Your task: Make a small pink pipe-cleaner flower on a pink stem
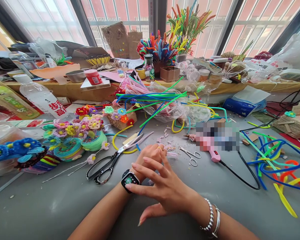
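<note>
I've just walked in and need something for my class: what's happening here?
The right hand is spread across the left hand, one fingertip over the smartwatch; whether it's pressing, I can't tell. The large scissors, small scissors and pink corded tool lie on the grey table, with craft flowers to the left.

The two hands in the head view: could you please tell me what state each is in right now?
Left hand: partly covered, so open or closed cannot be told.
Right hand: open, fingers spread, one fingertip at the smartwatch.
</note>
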Available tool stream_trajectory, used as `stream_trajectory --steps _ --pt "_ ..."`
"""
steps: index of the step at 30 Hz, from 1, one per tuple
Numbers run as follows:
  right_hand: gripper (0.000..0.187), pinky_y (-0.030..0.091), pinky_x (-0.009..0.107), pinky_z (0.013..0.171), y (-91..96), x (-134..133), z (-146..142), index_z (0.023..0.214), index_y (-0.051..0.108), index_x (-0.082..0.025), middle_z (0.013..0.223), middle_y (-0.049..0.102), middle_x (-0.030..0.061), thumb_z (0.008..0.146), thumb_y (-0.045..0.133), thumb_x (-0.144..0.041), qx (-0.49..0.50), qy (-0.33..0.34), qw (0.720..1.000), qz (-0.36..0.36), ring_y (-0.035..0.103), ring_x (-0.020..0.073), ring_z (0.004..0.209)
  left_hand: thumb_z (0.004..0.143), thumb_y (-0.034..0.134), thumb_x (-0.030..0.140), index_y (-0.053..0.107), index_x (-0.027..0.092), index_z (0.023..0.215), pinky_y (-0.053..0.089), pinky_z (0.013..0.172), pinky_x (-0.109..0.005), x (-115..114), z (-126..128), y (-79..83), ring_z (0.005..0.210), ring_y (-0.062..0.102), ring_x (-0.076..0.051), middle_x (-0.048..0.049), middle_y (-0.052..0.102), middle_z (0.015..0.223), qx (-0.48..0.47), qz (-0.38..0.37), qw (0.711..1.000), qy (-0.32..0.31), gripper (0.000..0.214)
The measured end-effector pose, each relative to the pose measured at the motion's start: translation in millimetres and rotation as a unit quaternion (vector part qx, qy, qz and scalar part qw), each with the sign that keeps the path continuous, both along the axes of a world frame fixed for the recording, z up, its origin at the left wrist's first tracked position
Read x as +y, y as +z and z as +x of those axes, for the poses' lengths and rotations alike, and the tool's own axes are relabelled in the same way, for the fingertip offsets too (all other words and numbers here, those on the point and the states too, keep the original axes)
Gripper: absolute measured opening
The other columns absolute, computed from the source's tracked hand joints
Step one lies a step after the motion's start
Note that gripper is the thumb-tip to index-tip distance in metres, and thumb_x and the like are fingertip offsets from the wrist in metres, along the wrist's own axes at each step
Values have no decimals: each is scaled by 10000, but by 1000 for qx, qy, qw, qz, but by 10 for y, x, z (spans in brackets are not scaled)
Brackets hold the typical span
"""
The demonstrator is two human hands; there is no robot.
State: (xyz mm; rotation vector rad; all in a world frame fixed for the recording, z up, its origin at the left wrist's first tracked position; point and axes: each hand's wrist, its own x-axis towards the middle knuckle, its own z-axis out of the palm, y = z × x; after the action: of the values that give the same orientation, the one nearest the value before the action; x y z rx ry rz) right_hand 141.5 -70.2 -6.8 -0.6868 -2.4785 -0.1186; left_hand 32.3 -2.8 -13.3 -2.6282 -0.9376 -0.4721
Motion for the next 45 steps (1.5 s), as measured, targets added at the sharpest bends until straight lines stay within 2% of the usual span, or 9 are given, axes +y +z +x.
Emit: stream_trajectory --steps 6,9,13,17,20,30,38,41,45 --pt "581 64 555 1017 28 6 8 1228 423 -299 1348 352 47 754 357 -630 31 -22 999 4 227 262 1253 788 473 154 551 198 734 361 499 -267 5 -15 21 560 515 -138 11 519 630 15 4 1000 -16 105" --pt "570 139 523 1023 24 79 147 1190 464 -234 1247 461 92 738 456 -581 92 -90 992 -3 306 259 1211 787 476 159 549 179 845 383 536 -275 -20 -43 55 627 537 -159 -16 562 683 -11 4 1000 -13 95" --pt "488 304 457 970 -30 262 421 1130 495 -167 1147 529 120 767 489 -494 154 -174 970 -74 444 239 1093 812 441 159 551 161 786 358 534 -272 -35 -70 98 626 532 -152 -24 582 703 -21 43 999 -1 113" --pt "343 461 339 797 -87 403 594 1054 534 -165 1023 595 95 804 490 -397 236 -218 918 -232 557 199 926 826 435 188 563 172 760 337 545 -274 -34 -73 134 610 511 -146 -11 576 681 -25 75 997 22 145" --pt "239 477 275 641 -94 424 610 925 593 -165 844 638 60 816 486 -349 261 -235 877 -327 596 164 720 829 438 201 573 178 780 328 551 -270 -27 -78 138 615 504 -141 -8 582 693 -38 81 995 33 145" --pt "210 430 246 599 -51 403 583 771 603 -148 671 599 26 775 529 -345 342 -241 820 -391 559 143 632 819 452 177 558 157 974 362 563 -257 3 -84 59 645 515 -137 -33 592 783 -40 80 996 25 189" --pt "273 484 247 638 -116 419 551 726 605 -146 704 615 21 739 555 -414 494 -159 681 -516 573 107 621 837 412 181 555 125 1006 435 579 -246 31 -55 23 640 528 -134 -49 564 757 -103 4 995 13 228" --pt "257 500 262 657 -133 415 524 717 605 -141 651 604 11 722 582 -397 499 -150 676 -520 597 122 636 836 417 188 557 119 999 464 624 -243 43 -46 20 686 548 -134 -55 565 772 -163 -44 986 4 226" --pt "256 505 291 688 -115 406 522 723 607 -129 674 623 32 712 593 -384 485 -171 701 -493 617 150 671 827 435 201 544 121 1019 482 691 -279 46 -51 19 770 573 -154 -73 595 836 -206 -91 974 -3 235"
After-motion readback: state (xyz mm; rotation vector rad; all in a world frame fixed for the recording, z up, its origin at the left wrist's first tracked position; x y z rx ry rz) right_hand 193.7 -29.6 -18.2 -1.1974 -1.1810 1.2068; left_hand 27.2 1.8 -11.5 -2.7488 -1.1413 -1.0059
